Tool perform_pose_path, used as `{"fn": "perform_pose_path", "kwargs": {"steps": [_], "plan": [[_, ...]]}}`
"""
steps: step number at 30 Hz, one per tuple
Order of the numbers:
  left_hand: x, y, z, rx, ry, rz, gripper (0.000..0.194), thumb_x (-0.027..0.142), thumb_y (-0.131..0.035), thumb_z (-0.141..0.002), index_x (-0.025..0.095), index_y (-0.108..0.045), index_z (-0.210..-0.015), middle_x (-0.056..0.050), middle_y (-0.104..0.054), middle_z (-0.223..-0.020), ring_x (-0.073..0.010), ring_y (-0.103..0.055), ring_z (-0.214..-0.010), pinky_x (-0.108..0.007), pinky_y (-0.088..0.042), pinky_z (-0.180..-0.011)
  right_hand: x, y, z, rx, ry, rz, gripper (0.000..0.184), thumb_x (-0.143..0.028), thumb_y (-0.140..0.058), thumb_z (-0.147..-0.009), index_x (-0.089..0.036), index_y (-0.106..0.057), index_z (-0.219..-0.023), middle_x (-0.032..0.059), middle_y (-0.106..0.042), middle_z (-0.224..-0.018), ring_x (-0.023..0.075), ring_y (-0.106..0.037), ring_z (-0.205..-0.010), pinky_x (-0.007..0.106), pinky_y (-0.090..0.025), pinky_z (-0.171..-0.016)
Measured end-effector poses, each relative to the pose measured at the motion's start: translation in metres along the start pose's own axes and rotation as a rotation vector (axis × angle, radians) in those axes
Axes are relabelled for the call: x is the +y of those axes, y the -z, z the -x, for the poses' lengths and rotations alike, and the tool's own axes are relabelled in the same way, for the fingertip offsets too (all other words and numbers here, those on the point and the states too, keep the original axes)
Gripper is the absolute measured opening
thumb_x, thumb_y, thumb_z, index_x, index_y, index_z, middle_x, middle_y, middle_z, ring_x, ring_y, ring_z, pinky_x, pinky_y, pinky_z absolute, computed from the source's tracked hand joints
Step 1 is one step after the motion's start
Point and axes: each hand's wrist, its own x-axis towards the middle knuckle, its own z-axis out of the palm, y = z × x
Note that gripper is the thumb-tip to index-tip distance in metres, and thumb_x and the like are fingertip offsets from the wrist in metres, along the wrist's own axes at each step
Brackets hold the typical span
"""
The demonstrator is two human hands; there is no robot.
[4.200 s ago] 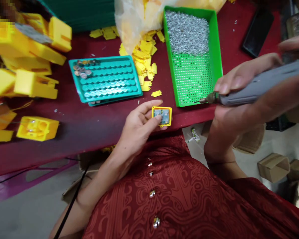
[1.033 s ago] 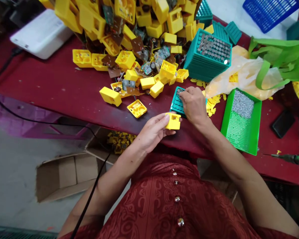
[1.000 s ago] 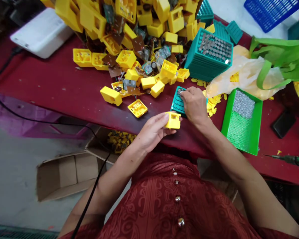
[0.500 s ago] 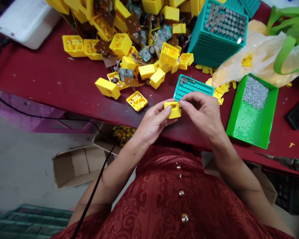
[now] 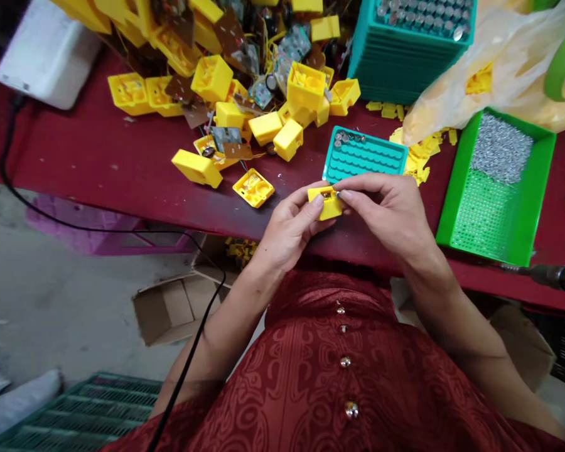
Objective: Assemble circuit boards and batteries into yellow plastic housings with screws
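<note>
Red table runs clean across, purple stool poking out below, grey floor beneath, green crate down low!

The one view looks out from head height, forward and steeply down; the red garment fills its near middle, closest to the camera; the hands come at about the centre, close by; the table spans the far half; the floor shows at near left.
</note>
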Motion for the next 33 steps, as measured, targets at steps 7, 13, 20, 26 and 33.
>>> {"fn": "perform_pose_path", "kwargs": {"steps": [7,13,20,26,33], "plan": [[-0.005,-0.002,-0.002,-0.011,-0.016,-0.043,0.052,0.044,-0.097,-0.075,0.020,-0.077,-0.116,-0.007,-0.081,-0.119,-0.0199,-0.076,-0.108,-0.030,-0.063,-0.092,-0.001,-0.009,0.001,0.032,0.031,0.010,0.011,-0.015,-0.067,-0.090,-0.017,-0.077,-0.095,-0.0001,-0.075,-0.091,0.0101,-0.066,-0.082,0.027,-0.053,-0.080],[-0.003,0.000,0.003,-0.039,-0.003,-0.057,0.051,0.048,-0.092,-0.080,0.021,-0.075,-0.121,-0.008,-0.079,-0.124,-0.0203,-0.076,-0.111,-0.029,-0.064,-0.090,0.000,-0.007,-0.002,0.087,0.043,0.140,0.017,-0.019,-0.079,-0.083,-0.018,-0.062,-0.087,-0.0033,-0.063,-0.083,0.0078,-0.055,-0.074,0.024,-0.046,-0.070],[0.005,0.001,0.003,-0.018,0.056,-0.035,0.042,0.037,-0.081,-0.087,0.017,-0.070,-0.122,-0.010,-0.082,-0.116,-0.0209,-0.083,-0.098,-0.026,-0.066,-0.077,0.027,0.026,-0.031,0.298,0.181,0.297,0.006,-0.025,-0.065,-0.095,-0.020,-0.066,-0.094,0.0018,-0.069,-0.090,0.0129,-0.061,-0.080,0.030,-0.052,-0.078],[0.011,0.005,0.004,0.083,0.027,-0.144,0.037,0.031,-0.082,-0.081,0.017,-0.068,-0.112,-0.007,-0.083,-0.104,-0.0173,-0.081,-0.078,-0.022,-0.063,-0.060,0.036,0.008,-0.074,0.147,0.152,0.687,0.015,-0.013,-0.059,-0.095,-0.017,-0.072,-0.102,0.0087,-0.073,-0.105,0.0223,-0.066,-0.103,0.039,-0.052,-0.099],[0.013,0.011,0.005,0.117,0.012,-0.130,0.032,0.031,-0.081,-0.081,0.018,-0.071,-0.108,-0.007,-0.082,-0.103,-0.0159,-0.077,-0.083,-0.023,-0.062,-0.066,0.032,-0.009,-0.083,0.093,0.061,0.894,0.018,-0.013,-0.057,-0.099,-0.013,-0.075,-0.104,0.0165,-0.071,-0.116,0.0299,-0.065,-0.115,0.049,-0.050,-0.107]]}}
